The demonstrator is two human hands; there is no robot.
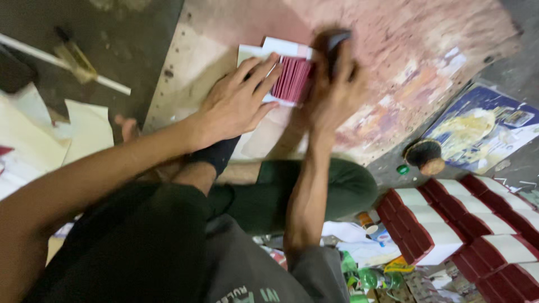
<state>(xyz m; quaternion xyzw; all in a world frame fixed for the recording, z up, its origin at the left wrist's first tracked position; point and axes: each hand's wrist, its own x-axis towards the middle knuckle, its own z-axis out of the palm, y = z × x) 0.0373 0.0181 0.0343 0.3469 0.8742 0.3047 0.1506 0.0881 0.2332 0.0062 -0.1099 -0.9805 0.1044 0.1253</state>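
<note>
Work surface: a stained board (393, 67), pinkish and paint-smeared, lay on a dark floor, and the person sat cross-legged at its near edge.
Stack: a fanned stack of maroon-edged cards (292, 78) lay near the board's near edge, left of its middle, on top of white sheets (281, 46) that stuck out past it at the far side.
Left hand: the left hand (236, 104) lay flat and spread, fingertips (269, 62) pressing down on the left end of the stack; it pinned rather than gripped.
Right hand: the right hand (331, 84) was blurred, curled around a dark object (337, 42) at the stack's right end; what the object was could not be told.
Handling: the stack looked light and thin-leaved, stiff along its length but apt to slide and fan out sideways, so it probably wanted flat pressure from above or a pinch across both long edges, not a lift by one corner.
Nearby: finished red-and-white stacks (449, 224) sat in rows off the board's near right corner; a round brush (424, 156) and a printed blue sheet (483, 129) lay off its right edge; loose cream paper (84, 129) lay to the left.
</note>
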